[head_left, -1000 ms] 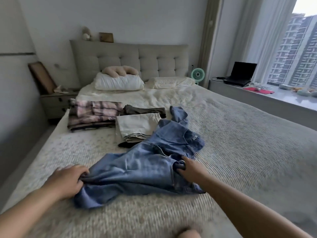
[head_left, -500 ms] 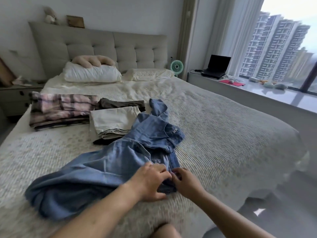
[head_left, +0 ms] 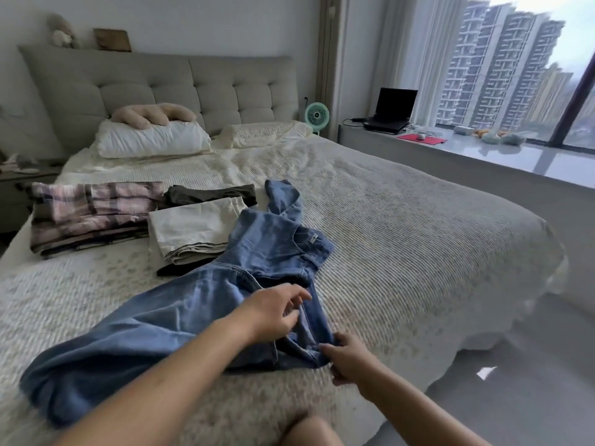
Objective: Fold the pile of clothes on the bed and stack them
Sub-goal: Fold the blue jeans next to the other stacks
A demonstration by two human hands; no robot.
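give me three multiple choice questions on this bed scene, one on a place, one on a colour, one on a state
1. Where does the cream folded garment lie?
A. right of the plaid folded stack
B. on the white pillow
C. on the window ledge

2. What colour is the garment under the hands?
A. red
B. blue
C. black

3. How does the denim garment lie?
A. neatly folded on a stack
B. hung by the window
C. spread out and rumpled on the bed

Answers:
1 A, the cream piece sits beside the plaid stack, on its right.
2 B, it is blue denim.
3 C, it sprawls unfolded while the left hand rests on it and the right hand pinches its edge.
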